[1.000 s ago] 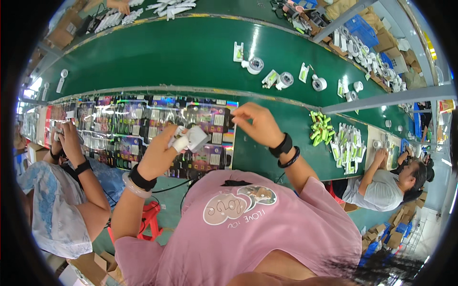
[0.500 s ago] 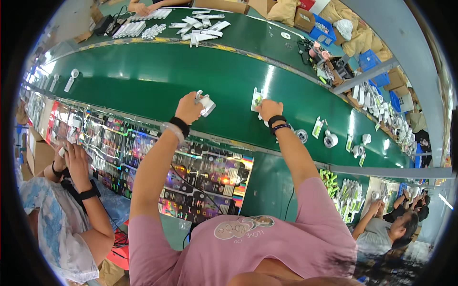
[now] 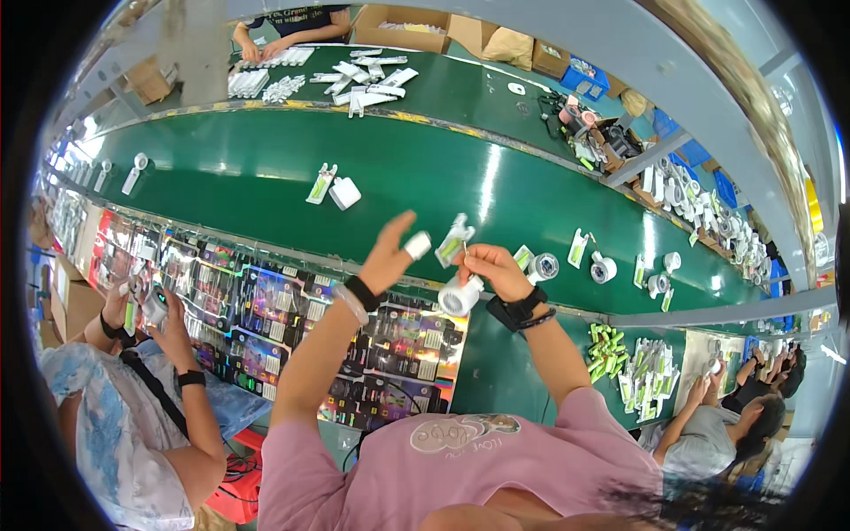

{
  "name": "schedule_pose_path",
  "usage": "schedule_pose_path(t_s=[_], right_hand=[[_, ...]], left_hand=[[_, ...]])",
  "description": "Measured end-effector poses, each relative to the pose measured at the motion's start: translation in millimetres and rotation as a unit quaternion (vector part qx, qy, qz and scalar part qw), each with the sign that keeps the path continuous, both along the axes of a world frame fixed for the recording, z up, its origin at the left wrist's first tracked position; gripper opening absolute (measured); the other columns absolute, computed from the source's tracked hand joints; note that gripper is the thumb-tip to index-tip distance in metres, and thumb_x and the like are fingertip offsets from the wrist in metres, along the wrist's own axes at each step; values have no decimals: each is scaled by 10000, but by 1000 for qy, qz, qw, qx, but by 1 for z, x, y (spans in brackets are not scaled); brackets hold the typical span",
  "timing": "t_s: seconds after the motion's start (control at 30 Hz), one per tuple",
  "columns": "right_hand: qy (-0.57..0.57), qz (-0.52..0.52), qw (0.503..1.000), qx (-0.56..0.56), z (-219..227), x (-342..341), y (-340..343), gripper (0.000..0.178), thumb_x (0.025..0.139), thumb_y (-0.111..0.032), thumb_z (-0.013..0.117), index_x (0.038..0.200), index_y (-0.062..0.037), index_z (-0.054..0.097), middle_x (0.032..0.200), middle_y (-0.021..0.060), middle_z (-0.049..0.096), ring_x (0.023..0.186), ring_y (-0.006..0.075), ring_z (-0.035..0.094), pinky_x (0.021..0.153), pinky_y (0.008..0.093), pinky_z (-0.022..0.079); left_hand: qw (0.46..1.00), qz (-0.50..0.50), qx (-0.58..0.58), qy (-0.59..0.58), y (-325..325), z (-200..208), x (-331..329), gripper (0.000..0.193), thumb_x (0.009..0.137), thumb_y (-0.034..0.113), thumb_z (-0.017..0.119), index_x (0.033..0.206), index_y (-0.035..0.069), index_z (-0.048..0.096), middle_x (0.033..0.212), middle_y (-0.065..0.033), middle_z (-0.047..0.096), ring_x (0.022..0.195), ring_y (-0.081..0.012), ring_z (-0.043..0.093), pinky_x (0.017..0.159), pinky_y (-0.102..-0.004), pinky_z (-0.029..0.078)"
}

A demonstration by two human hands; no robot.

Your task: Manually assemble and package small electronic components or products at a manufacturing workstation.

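Okay, so we've got a white fan in two pieces at our right hand [image 3: 496, 270]: a round, stubby head [image 3: 455, 297] and a slim handle [image 3: 455, 242] with a bright green strip along it. Our right fingers are pinched together, gripping the head, with the handle just beyond the fingertips, tilted toward the far side. Something thin shows between the two, too small for us to say what it is. Both pieces are over the near edge of the green belt [image 3: 398, 159], a bit right of centre. Our left hand [image 3: 390, 255] is open and holding nothing, fingers spread, white wrap [image 3: 417, 245] on the thumb, just left of the handle. Compared with half a second ago, a fair bit has moved: our left hand had a white piece out over the belt, and now a squarish white part [image 3: 344, 193] lies farther off to the left, right beside another green-striped holder [image 3: 321, 184]. Our right hand was reaching down onto the belt back then; now it's nearer to us, with the pieces up off the surface. Other fans [image 3: 603, 267] sit along the belt to the right, same as before. Shiny printed packs [image 3: 292, 310] cover the near left, and the green pile [image 3: 606, 351] and white pile [image 3: 649, 379] are still over on the near right.
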State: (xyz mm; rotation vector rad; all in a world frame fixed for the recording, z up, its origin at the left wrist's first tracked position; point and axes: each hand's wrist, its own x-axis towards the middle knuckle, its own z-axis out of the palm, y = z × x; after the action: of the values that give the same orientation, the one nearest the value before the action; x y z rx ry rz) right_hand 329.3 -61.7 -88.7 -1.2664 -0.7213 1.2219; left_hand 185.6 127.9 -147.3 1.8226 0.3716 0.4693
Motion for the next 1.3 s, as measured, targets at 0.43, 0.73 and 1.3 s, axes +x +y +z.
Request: schedule_pose_path(t_s=[0.43,0.73,1.3], right_hand=[[-4,249,969,-2,64,-125,-80,226,924,-217,566,972,-3,622,725,14,599,646,89,571,631,244,453],[-620,-148,762,113,70,-177,-88,127,703,-27,652,808,-77,602,649,75,587,567,263,560,533,366,444],[-547,-194,789,201,88,-212,-120,231,694,23,711,909,-46,662,874,97,630,742,248,617,652,336,483]], left_hand=[[892,-125,-431,59,-117,56,-143,207,909,134,571,1105,73,547,943,-22,608,862,-97,600,697,-244,496],[977,33,-208,40,-159,122,-192,204,945,120,437,1141,69,461,778,-47,541,564,-87,498,480,-233,431],[917,-7,-397,-40,-200,146,-195,379,873,14,520,1225,33,380,828,-70,573,611,-116,582,451,-235,478]])
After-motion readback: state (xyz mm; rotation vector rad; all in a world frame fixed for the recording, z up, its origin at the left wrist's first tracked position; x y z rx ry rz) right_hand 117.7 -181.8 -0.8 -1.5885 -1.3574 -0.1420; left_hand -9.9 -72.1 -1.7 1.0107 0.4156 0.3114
